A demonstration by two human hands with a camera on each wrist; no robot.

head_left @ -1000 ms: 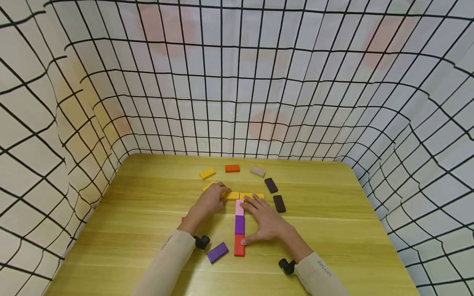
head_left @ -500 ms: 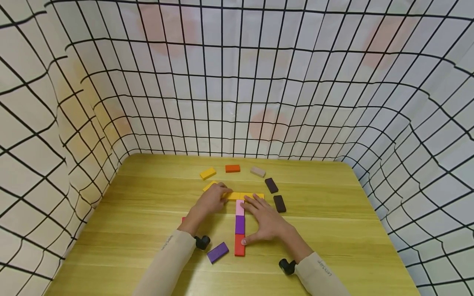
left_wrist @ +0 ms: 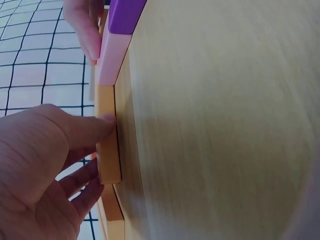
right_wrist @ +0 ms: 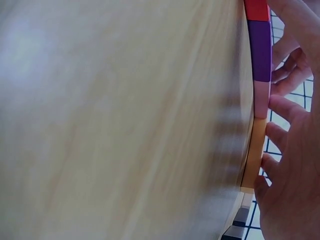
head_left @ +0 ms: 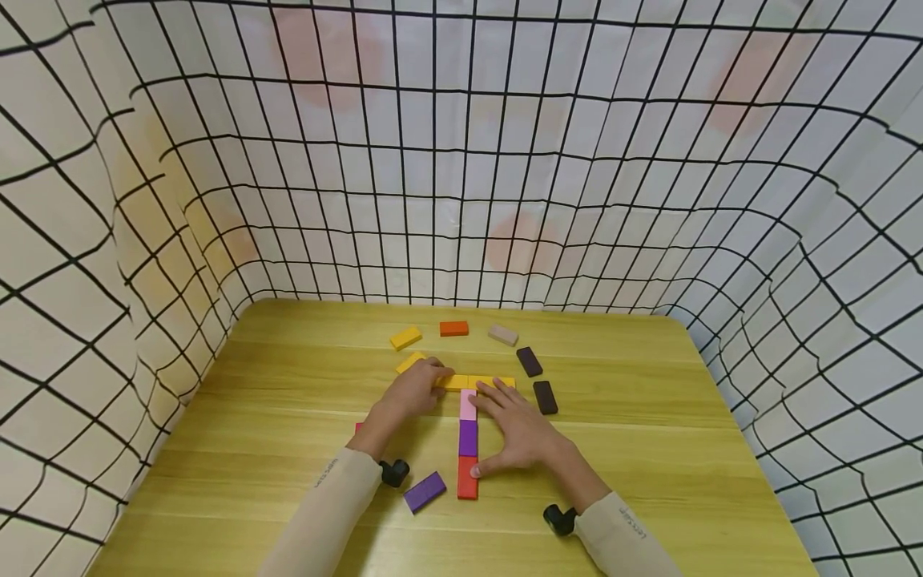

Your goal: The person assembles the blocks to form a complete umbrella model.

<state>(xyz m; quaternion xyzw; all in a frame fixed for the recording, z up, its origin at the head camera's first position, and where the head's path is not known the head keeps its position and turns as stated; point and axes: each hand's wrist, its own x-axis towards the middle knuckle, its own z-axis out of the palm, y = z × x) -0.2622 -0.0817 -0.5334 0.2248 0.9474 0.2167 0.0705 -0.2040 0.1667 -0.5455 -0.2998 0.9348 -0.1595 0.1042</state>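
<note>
Looks wood-grained and smooth on the table (head_left: 649, 449), with a soft gloss. Seems smooth and low in shine on the yellow block (left_wrist: 108, 160) and the pink block (left_wrist: 113, 62), plastic or painted wood, cannot tell which. Looks like matt cloth on the sleeves (head_left: 324, 513), rumpled sheeting on the curtain (head_left: 461, 172), hard plastic on the wrist cameras (head_left: 394, 473).

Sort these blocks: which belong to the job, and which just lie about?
Seemingly the job (T shape): two yellow blocks, pink block, purple block, red block.

Loose: two other yellow blocks, orange block, pale block, two dark blocks, loose purple block, partly hidden red block.
</note>
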